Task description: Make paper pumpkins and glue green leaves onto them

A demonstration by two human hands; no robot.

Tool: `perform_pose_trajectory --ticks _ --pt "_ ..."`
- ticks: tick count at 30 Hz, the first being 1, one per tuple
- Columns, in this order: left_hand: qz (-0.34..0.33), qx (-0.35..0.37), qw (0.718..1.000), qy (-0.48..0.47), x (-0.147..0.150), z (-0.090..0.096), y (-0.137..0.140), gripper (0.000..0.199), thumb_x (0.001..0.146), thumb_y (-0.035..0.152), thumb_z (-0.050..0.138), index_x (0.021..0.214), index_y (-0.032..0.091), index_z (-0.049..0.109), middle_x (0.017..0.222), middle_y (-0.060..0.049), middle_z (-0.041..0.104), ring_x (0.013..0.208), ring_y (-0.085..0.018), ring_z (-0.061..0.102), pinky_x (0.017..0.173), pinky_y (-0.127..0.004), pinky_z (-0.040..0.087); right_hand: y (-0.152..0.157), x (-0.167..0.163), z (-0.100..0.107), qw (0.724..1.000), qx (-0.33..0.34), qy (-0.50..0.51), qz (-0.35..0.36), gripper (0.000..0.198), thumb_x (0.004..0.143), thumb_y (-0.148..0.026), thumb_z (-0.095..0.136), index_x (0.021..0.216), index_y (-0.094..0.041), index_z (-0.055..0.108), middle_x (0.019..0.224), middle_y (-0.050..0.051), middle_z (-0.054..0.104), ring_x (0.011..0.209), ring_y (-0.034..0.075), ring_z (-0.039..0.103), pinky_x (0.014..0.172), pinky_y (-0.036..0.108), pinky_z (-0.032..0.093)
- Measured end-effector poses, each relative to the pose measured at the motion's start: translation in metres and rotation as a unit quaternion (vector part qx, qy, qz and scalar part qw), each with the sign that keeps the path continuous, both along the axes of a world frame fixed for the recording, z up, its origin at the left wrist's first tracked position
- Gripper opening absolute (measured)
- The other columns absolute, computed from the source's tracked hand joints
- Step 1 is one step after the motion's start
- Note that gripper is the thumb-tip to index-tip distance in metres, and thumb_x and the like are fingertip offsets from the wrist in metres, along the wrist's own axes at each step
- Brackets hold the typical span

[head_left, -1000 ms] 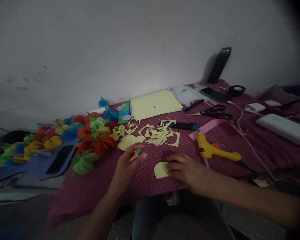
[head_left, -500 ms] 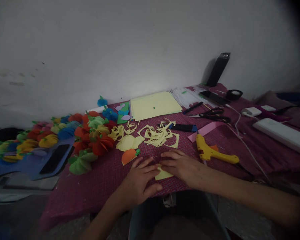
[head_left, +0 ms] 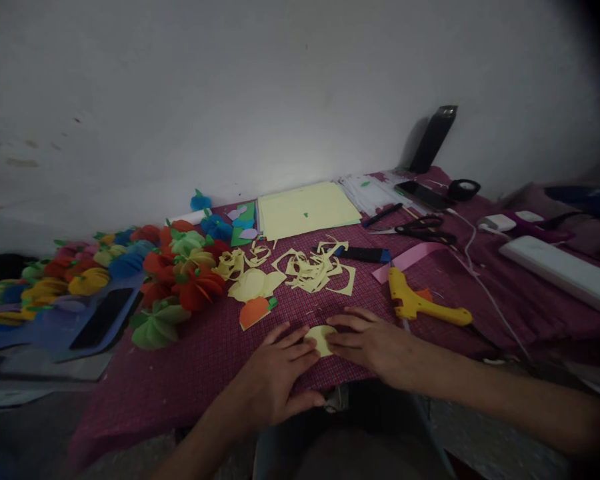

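A pale yellow paper circle (head_left: 321, 341) lies on the cloth near the table's front edge. My left hand (head_left: 281, 375) rests flat, fingertips on the circle's left side and the thumb stretched apart. From the right, my right hand (head_left: 383, 348) presses its outstretched fingertips on the other side. Just beyond them are a folded orange paper piece with a green tip (head_left: 255, 312), some yellow paper circles (head_left: 253, 285) and curly yellow paper offcuts (head_left: 313, 270).
Colourful paper pumpkins (head_left: 199, 287) crowd the left. Yellow sheets (head_left: 305, 210) lie by the wall. To the right are a box cutter (head_left: 363, 254), scissors (head_left: 425, 229), a yellow glue gun (head_left: 425, 303), a pink strip (head_left: 410, 259), a white cable and a white power strip (head_left: 560, 273).
My hands have moved slightly apart, uncovering more of the yellow paper, whose round outline now shows between them. The view has shifted a little.
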State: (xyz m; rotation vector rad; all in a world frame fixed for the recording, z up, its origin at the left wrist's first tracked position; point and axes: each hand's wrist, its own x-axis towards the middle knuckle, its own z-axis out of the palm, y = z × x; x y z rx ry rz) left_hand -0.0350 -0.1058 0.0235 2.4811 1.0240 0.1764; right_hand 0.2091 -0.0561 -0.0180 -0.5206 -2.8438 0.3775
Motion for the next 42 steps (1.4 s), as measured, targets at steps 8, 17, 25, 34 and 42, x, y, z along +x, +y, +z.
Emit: perform_pose_trajectory --ticks 8,17,25,34,42 --pt "-0.017 0.024 0.999 0.014 -0.003 -0.01 0.004 0.048 0.083 0.048 0.051 0.128 0.03 0.047 0.13 -0.003 0.054 0.128 -0.029 0.037 0.106 -0.056 0.025 -0.004 -0.005 0.022 0.998 0.03 -0.049 -0.003 0.025 0.087 -0.019 0.052 0.11 -0.02 0.059 0.112 0.004 0.065 0.125 0.022 0.037 0.105 0.043 0.025" --pt "-0.033 0.065 0.996 0.044 -0.011 -0.026 0.007 0.052 0.081 0.051 0.052 0.129 0.033 0.045 0.139 -0.004 0.044 0.133 -0.034 0.028 0.101 -0.064 0.026 -0.001 -0.005 0.014 0.998 0.046 -0.031 -0.003 0.021 0.088 -0.017 0.048 0.106 -0.019 0.059 0.114 0.004 0.064 0.124 0.022 0.038 0.105 0.045 0.025" --pt "0.04 0.087 0.994 -0.046 -0.013 -0.009 0.008 0.051 0.083 0.039 0.054 0.132 0.036 0.041 0.135 -0.002 0.049 0.129 -0.028 0.037 0.103 -0.052 0.034 0.034 0.038 0.063 0.989 -0.022 0.094 -0.113 0.042 0.08 -0.004 0.044 0.118 -0.019 0.056 0.115 0.006 0.063 0.111 0.016 0.053 0.098 0.035 0.04" --pt "0.169 0.034 0.965 -0.197 -0.025 0.006 0.001 0.041 0.088 0.035 0.045 0.128 0.043 0.044 0.134 0.005 0.05 0.126 -0.023 0.042 0.102 -0.044 0.039 0.057 0.107 0.062 0.931 0.006 0.13 -0.341 0.014 0.084 -0.025 0.052 0.085 -0.02 0.065 0.106 0.009 0.065 0.098 0.027 0.061 0.082 0.045 0.052" --pt "0.252 -0.019 0.931 -0.263 -0.024 -0.009 -0.005 0.036 0.088 0.04 0.045 0.122 0.034 0.053 0.132 -0.001 0.052 0.125 -0.024 0.043 0.105 -0.046 0.034 0.021 0.052 0.047 0.977 -0.009 0.054 -0.204 0.017 0.085 -0.022 0.053 0.097 -0.021 0.067 0.134 0.009 0.049 0.128 0.025 0.036 0.102 0.046 0.035"
